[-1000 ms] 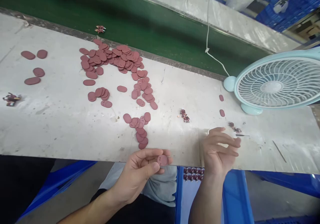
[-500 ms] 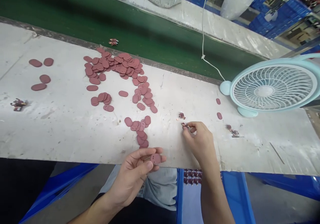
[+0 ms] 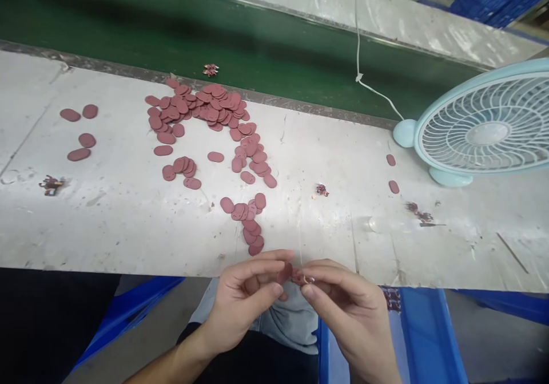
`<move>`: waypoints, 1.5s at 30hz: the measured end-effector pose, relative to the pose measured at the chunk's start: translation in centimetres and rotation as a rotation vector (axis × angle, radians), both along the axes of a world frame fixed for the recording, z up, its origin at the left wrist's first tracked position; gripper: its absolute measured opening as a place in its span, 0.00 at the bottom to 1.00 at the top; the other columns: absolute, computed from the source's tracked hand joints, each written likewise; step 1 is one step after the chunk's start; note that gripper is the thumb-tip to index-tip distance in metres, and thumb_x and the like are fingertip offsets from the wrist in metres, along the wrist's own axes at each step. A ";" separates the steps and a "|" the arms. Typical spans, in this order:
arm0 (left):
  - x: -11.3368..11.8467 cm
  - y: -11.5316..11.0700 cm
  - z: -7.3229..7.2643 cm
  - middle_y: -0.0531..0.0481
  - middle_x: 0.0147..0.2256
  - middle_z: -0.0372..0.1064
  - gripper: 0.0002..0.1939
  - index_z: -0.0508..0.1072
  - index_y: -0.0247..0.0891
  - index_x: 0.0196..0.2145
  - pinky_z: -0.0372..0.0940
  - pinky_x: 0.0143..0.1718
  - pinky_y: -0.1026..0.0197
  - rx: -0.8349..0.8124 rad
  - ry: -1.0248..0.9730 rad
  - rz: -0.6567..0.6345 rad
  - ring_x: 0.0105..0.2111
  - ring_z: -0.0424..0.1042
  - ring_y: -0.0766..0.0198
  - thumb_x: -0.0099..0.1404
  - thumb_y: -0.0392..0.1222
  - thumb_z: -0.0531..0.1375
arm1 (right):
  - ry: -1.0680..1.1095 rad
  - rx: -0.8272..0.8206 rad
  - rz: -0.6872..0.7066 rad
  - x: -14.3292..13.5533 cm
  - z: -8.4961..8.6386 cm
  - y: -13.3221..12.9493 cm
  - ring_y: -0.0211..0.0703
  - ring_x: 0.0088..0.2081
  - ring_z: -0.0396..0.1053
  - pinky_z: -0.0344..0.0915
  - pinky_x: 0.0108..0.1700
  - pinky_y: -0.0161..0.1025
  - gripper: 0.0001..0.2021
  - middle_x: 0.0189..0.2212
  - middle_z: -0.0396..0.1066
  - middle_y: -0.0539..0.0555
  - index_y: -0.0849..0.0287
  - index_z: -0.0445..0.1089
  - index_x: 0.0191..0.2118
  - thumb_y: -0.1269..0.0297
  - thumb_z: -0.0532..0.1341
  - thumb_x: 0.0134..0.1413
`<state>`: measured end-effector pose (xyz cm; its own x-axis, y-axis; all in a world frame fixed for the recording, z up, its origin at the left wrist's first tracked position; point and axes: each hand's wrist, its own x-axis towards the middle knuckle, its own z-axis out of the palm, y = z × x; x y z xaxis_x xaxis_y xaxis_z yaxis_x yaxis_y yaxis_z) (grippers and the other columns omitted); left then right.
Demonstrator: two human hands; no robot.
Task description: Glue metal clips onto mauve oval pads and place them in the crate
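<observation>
Between the fingers of my left hand [image 3: 249,292] is a dark red oval disc [image 3: 285,273], tilted on edge. My right hand [image 3: 343,298] pinches a small dark red figure-like part [image 3: 302,279] with pale bits, right up against the disc. Whether the two touch is too small to tell. Both hands are together over the table's front edge. Just beyond them a short trail of oval discs [image 3: 251,232] lies on the table. Another small figure-like part [image 3: 321,190] sits farther up the table.
A large heap of oval discs [image 3: 206,106] spreads along the back edge. A light blue fan [image 3: 486,132] stands at right, its white cord [image 3: 359,40] crossing the green belt [image 3: 278,46]. More small parts [image 3: 52,185] lie at left. Below the table is a blue tray [image 3: 433,332].
My right hand has lifted a small figure-like part off the table and brought it left and down to the disc in my left hand. The view has shifted slightly.
</observation>
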<state>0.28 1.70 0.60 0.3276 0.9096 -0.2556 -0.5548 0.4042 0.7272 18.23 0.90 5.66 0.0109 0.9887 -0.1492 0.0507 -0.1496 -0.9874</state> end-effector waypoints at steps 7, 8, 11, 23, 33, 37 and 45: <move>0.1 -0.1 0.7 0.46 0.52 0.79 0.14 0.84 0.47 0.43 0.76 0.46 0.61 0.075 0.120 0.030 0.48 0.79 0.56 0.64 0.31 0.67 | -0.003 -0.026 -0.040 -1.1 -0.3 -0.2 0.44 0.37 0.79 0.78 0.39 0.38 0.09 0.36 0.82 0.52 0.48 0.81 0.42 0.68 0.69 0.57; 0.2 -0.1 0.8 0.46 0.51 0.79 0.14 0.84 0.47 0.43 0.76 0.46 0.61 0.081 0.126 0.033 0.48 0.79 0.56 0.63 0.31 0.67 | -0.009 -0.023 -0.047 -1.2 -0.3 -0.2 0.44 0.37 0.79 0.78 0.39 0.37 0.09 0.36 0.82 0.52 0.48 0.81 0.42 0.69 0.69 0.57; 0.3 -0.2 0.8 0.47 0.50 0.80 0.16 0.83 0.47 0.44 0.75 0.47 0.62 0.043 0.093 0.037 0.47 0.79 0.58 0.62 0.30 0.68 | -0.003 -0.034 -0.055 -1.2 -0.3 -0.2 0.43 0.37 0.79 0.78 0.39 0.36 0.08 0.36 0.82 0.51 0.48 0.81 0.42 0.69 0.69 0.58; 0.4 0.0 0.6 0.47 0.47 0.82 0.07 0.83 0.41 0.32 0.74 0.50 0.61 -0.038 0.111 0.073 0.46 0.81 0.58 0.60 0.29 0.69 | 0.043 -0.058 -0.070 -1.8 -0.4 0.4 0.42 0.33 0.78 0.77 0.35 0.35 0.04 0.34 0.81 0.52 0.52 0.80 0.39 0.67 0.69 0.57; 0.5 0.4 0.6 0.49 0.46 0.82 0.10 0.84 0.44 0.34 0.74 0.51 0.62 0.034 0.111 0.071 0.48 0.80 0.59 0.62 0.28 0.68 | 0.024 -0.057 -0.060 -1.7 0.1 0.7 0.36 0.29 0.77 0.75 0.32 0.29 0.04 0.31 0.80 0.50 0.52 0.79 0.38 0.68 0.69 0.58; 0.5 0.5 0.6 0.49 0.46 0.82 0.10 0.85 0.44 0.34 0.75 0.51 0.62 0.064 0.144 0.073 0.48 0.80 0.59 0.62 0.28 0.68 | 0.088 -0.086 -0.097 -2.0 -0.3 0.6 0.34 0.30 0.76 0.75 0.35 0.29 0.03 0.29 0.79 0.48 0.51 0.79 0.38 0.67 0.69 0.58; 0.2 0.8 1.4 0.50 0.46 0.82 0.11 0.84 0.44 0.33 0.75 0.50 0.64 0.104 0.198 0.069 0.47 0.80 0.60 0.61 0.27 0.67 | 0.101 -0.060 -0.116 -2.3 -1.0 0.2 0.38 0.35 0.79 0.76 0.39 0.32 0.04 0.33 0.81 0.51 0.53 0.79 0.40 0.68 0.68 0.59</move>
